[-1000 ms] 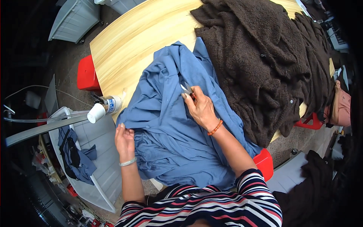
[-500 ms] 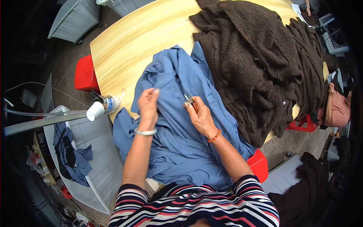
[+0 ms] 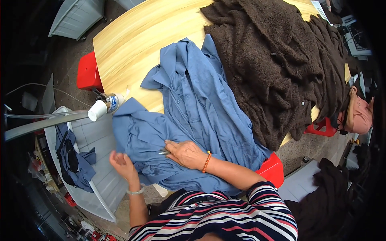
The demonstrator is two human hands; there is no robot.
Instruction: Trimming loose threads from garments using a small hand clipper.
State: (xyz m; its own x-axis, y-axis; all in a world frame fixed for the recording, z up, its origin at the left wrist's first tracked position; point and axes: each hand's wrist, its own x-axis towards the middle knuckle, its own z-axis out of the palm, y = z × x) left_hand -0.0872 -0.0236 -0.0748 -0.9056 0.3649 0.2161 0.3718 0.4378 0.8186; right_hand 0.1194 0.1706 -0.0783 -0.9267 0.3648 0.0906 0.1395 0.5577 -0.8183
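A blue button-front shirt (image 3: 193, 92) lies crumpled across the near part of the table, its collar toward the far side. My right hand (image 3: 187, 154) rests on the lower left of the shirt, closed around small thread snips (image 3: 163, 152). Only the metal tip shows beyond my fingers; the grip is hidden under the hand. Off the shirt's left edge, my left hand (image 3: 124, 165) is raised above the side of a pale bin. Its fingers are loosely curled and a little apart, with nothing visible in them.
Dark brown knitted garments (image 3: 269, 60) are heaped on the wooden table (image 3: 132, 44) to the right. White paper cups (image 3: 97, 110) sit by a metal bar at left. A pale bin (image 3: 88, 136) holds blue cloth. Red stools (image 3: 89, 72) flank the table; another person (image 3: 360, 112) sits far right.
My right hand has moved down and left over the shirt with the snips. My left hand has come off the cloth toward the lower left. The shirt's left part is pulled nearer, uncovering its buttons.
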